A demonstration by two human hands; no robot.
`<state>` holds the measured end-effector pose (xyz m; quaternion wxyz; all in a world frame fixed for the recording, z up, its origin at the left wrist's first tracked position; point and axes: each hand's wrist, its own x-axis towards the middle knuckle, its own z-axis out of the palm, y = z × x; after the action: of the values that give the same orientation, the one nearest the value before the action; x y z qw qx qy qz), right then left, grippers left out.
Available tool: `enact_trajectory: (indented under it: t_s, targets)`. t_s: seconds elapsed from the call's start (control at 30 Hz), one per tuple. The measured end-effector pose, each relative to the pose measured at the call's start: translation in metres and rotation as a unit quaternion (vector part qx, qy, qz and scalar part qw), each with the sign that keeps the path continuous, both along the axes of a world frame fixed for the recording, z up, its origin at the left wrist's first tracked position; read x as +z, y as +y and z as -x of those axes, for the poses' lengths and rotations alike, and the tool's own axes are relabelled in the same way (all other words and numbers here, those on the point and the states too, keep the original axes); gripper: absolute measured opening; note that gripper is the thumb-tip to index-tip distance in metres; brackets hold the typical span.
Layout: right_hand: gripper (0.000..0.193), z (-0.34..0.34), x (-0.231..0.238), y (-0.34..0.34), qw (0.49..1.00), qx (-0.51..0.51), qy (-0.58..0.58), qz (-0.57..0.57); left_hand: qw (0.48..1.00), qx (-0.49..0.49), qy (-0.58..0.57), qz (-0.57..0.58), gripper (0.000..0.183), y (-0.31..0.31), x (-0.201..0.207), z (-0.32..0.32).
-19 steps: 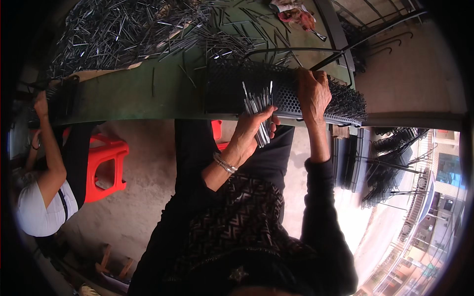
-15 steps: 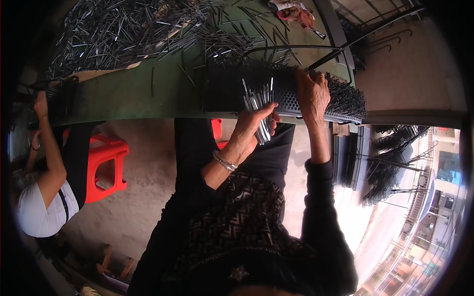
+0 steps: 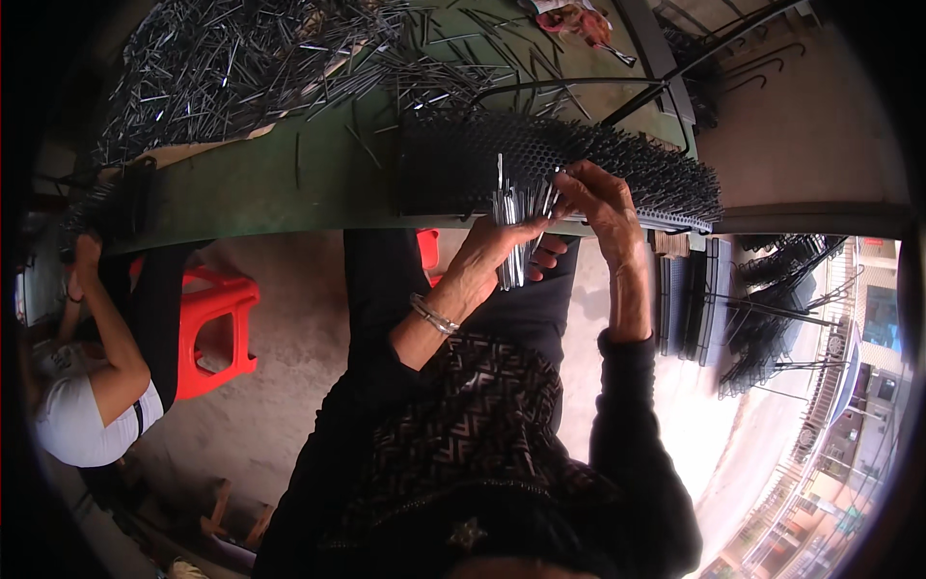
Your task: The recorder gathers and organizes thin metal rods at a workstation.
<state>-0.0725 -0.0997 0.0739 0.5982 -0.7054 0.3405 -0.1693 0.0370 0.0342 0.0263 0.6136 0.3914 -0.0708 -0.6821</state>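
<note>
My left hand (image 3: 484, 257) is closed around a bundle of thin, shiny metal rods (image 3: 511, 207), held upright at the table's front edge. Fingertips of my right hand (image 3: 608, 205) are pinched at the top right of that bundle, on what looks like one rod (image 3: 552, 196). Just behind both hands lies a dark perforated tray (image 3: 439, 169) with rows of round holes. Many dark rods (image 3: 666, 179) stand packed in the holes along its right and far parts.
A large heap of loose rods (image 3: 241, 77) covers the green table (image 3: 222, 198) at the far left. A bent black bar (image 3: 617, 92) crosses above the tray. A reddish cloth (image 3: 574, 21) lies at the back. Left, a co-worker (image 3: 101, 405) works by a red stool (image 3: 217, 333).
My right hand has come back from the tray toward the bundle, its fingers now at the rod tops. My left hand still grips the rods, shifted slightly.
</note>
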Motion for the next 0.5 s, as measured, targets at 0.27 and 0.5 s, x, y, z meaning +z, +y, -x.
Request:
enact_trajectory:
  t_s: [0.27,0.5]
  targets:
    - [0.018,0.014,0.009,-0.008,0.999,0.032,0.001,-0.014,0.999,-0.052,-0.013,-0.007,0.035,0.0,-0.006,-0.003]
    - [0.011,0.015,0.006,-0.026,0.946,-0.2,-0.059,0.248,0.997,0.037,0.061,-0.038,0.031,-0.009,-0.029,0.006]
